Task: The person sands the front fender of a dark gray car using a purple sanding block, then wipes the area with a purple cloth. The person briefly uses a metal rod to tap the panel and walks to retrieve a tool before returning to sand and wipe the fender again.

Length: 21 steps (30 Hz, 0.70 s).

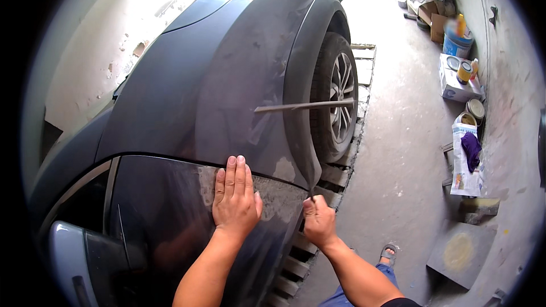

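My left hand (235,203) lies flat on the dark car door (165,210), its fingers stretched out toward the gap at the fender. Beneath and beside it is a rough, dull grey patch (278,202) of sanded surface. My right hand (319,220) is closed at the lower end of the black wheel-arch trim (301,148), where a thin dark end shows above the fist; the rest of the grip is hidden. A narrow grey strip (296,106) juts from the fender (239,85) across the trim and in front of the wheel (340,96).
Slatted pallet-like boards (335,176) lie under the car's side. Along the right wall stand a blue bucket (456,42), a white box (455,82), open cans (475,109) and a paper-covered stool with a purple cloth (471,150). A mirror (71,250) sticks out at lower left.
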Motion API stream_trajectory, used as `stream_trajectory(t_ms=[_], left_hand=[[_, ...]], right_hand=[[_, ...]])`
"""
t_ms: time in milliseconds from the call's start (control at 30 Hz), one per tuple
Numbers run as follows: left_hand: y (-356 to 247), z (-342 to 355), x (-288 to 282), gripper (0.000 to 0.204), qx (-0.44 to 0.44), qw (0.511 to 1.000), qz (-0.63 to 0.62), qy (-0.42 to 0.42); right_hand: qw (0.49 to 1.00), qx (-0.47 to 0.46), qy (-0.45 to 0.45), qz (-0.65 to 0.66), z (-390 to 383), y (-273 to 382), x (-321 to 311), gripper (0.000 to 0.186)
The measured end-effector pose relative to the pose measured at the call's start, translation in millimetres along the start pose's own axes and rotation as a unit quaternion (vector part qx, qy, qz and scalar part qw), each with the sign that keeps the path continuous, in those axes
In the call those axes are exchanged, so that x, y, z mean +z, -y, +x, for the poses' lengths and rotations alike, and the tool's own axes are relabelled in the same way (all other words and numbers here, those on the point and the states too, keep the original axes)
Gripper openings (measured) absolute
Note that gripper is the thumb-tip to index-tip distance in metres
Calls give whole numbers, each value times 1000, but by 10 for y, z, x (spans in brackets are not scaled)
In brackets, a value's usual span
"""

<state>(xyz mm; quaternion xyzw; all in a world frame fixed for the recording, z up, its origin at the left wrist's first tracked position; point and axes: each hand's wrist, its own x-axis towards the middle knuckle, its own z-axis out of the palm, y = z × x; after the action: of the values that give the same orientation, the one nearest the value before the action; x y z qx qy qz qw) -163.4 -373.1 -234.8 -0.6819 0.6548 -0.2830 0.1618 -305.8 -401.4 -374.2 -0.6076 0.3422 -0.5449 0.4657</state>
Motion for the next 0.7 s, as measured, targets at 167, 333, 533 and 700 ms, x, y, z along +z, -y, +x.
stream_trajectory(t_ms=[167, 333, 533, 700], left_hand=[[-56, 52, -45, 68, -2, 1000, -5, 10], [-29, 32, -38, 69, 0, 1000, 0, 12], [-46, 34, -34, 71, 1, 1000, 0, 27], [-47, 86, -69, 78, 2, 996, 41, 78]], right_hand=[[1000, -15, -7, -19, 28, -113, 29, 32], [998, 53, -16, 33, 105, 40, 29, 29], [983, 159, -10, 88, 201, 162, -114, 27], [987, 149, 30, 59, 232, 72, -98, 28]])
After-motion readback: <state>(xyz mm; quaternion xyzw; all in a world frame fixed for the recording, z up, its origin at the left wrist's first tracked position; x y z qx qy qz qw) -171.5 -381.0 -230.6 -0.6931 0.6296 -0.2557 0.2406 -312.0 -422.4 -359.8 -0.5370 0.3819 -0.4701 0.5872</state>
